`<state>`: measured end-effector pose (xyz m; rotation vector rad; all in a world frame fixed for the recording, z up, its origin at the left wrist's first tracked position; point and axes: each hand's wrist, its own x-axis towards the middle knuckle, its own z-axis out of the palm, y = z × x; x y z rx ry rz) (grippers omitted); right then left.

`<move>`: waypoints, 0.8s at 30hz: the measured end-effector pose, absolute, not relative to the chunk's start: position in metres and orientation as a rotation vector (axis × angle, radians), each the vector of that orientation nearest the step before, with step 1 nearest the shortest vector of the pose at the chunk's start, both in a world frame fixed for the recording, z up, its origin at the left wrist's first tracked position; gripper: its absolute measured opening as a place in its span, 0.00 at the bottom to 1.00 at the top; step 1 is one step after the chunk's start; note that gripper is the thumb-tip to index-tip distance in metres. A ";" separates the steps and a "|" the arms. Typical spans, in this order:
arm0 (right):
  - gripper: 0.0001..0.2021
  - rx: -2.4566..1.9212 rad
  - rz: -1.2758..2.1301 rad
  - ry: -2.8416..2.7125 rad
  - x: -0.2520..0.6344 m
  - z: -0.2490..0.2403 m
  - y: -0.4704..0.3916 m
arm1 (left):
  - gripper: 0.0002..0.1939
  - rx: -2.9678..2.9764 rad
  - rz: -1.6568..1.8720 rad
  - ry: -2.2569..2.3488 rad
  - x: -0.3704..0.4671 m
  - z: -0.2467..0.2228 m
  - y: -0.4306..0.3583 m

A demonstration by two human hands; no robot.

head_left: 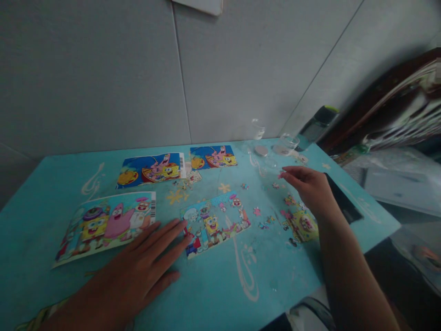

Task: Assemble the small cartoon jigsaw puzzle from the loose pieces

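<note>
Fingers spread, my left hand (pixel 148 262) rests flat on the table, its fingertips at the left edge of a partly assembled cartoon jigsaw puzzle (pixel 211 226). A gap in the middle of that puzzle shows the blue tabletop. Left of it lies a printed picture sheet (pixel 110 225) with the same characters, my left hand over its lower right corner. My right hand (pixel 310 186) is raised on the right, thumb and fingers pinching a small pink puzzle piece (pixel 280 175). Loose puzzle pieces (pixel 266 223) lie between the puzzle and my right forearm.
Farther back are a second picture sheet (pixel 151 171) and a blue puzzle (pixel 213 157). Clear plastic containers (pixel 289 142) and a dark bottle (pixel 317 126) stand near the wall. A yellow picture piece (pixel 303 225) and a dark flat object (pixel 342 200) lie by my right arm.
</note>
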<state>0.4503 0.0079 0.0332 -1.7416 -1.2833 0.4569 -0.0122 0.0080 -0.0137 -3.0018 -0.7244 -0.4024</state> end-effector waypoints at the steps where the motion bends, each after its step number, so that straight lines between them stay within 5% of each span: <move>1: 0.18 -1.746 0.430 -1.252 0.453 0.034 0.008 | 0.26 -3.005 -0.400 -0.729 -0.013 -0.015 0.009; 24: 0.12 -1.701 0.398 -1.106 0.459 0.042 0.004 | 0.30 -3.072 -0.414 -0.873 -0.023 -0.042 0.004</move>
